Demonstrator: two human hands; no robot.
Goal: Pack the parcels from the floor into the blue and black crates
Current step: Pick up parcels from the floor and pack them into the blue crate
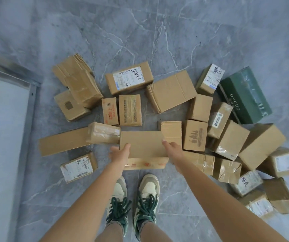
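Several brown cardboard parcels lie scattered on the grey marble floor. Right in front of me a flat plain brown box is gripped at both ends: my left hand holds its left edge with the thumb on top, and my right hand holds its right edge. Red print shows on the box's near side. A taped parcel touches its left corner and a small box sits behind its right corner. No blue or black crate is in view.
A dark green ONCUR box lies at the right among piled parcels. A labelled parcel lies near my left foot. A metal-framed white panel runs along the left. My shoes stand just behind the held box.
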